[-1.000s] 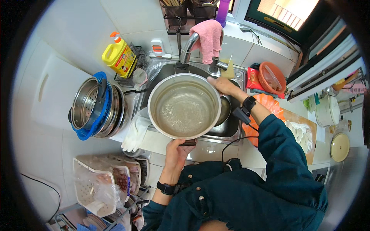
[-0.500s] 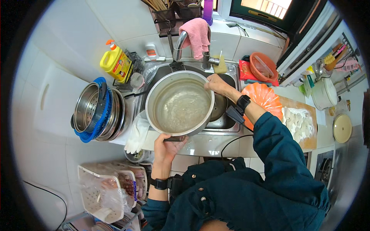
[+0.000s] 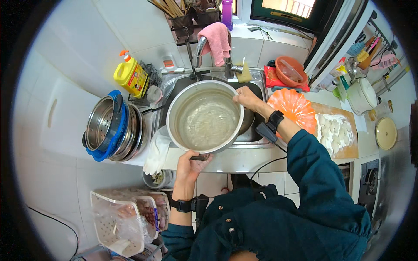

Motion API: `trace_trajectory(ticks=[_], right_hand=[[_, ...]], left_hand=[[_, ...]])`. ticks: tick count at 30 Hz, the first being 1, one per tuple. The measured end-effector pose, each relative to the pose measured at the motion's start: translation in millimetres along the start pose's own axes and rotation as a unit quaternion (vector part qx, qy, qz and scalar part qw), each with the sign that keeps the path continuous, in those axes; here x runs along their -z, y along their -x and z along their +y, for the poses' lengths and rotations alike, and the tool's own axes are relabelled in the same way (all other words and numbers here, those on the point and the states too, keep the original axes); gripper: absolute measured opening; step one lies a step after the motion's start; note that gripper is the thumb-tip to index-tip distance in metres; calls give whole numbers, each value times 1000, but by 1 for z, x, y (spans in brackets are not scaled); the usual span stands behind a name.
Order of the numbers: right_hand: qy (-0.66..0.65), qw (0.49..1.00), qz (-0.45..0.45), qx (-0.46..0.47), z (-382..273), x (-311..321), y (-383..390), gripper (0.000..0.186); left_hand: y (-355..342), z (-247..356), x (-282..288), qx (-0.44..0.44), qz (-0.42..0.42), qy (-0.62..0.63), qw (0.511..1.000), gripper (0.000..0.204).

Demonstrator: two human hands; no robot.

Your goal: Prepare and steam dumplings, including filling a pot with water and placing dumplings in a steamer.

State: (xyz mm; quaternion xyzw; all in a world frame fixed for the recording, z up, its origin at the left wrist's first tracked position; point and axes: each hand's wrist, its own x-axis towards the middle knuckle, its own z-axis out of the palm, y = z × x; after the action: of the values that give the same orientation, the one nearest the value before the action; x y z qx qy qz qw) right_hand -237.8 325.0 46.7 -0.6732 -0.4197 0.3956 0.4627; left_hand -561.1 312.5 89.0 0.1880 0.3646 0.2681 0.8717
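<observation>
Left hand [image 3: 188,170] — grip wrapped round the dark handle [image 3: 199,157] on the near side of the pot [image 3: 175,114]. If that wrist rolls, pot could tilt this way and slop onto the bench [image 3: 244,163] and white glove [image 3: 155,152]; loose water [image 3: 206,115] inside would make it worse. Right hand [image 3: 248,98] — grip clenched on the right rim; if damp, fingers could slip, dumping the load on the handle. Pot's over the sink [image 3: 260,80]; lowered crooked, it could bang the edge.

Count, near to far: 2 hands, 1 handle visible, 1 glove (maybe a pair, can't tell), 1 pot, 1 board [image 3: 324,108], 1 fluted orange bowl [image 3: 296,109], 1 sink, 1 sponge [image 3: 244,75], 1 tap [image 3: 228,69], 1 yellow bottle [image 3: 130,79], 1 pink cloth [image 3: 215,41]. Dough pieces [image 3: 333,129]: too crowded to count.
</observation>
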Motion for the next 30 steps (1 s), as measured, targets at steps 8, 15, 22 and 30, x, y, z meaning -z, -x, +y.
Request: trace_trajectory(ticks=[8, 15, 22, 30], right_hand=[[-37, 999, 28, 11, -25, 2, 55, 15], [-103, 991, 79, 28, -4, 4, 101, 10], [-175, 967, 184, 28, -27, -12, 208, 10], [-181, 933, 308, -40, 0, 47, 357, 15]], left_hand=[[23, 1, -1, 3, -10, -38, 999, 32], [71, 4, -14, -5, -45, -99, 994, 31], [121, 7, -26, 29, -34, -157, 987, 20], [138, -52, -88, 112, -139, -277, 944, 31]])
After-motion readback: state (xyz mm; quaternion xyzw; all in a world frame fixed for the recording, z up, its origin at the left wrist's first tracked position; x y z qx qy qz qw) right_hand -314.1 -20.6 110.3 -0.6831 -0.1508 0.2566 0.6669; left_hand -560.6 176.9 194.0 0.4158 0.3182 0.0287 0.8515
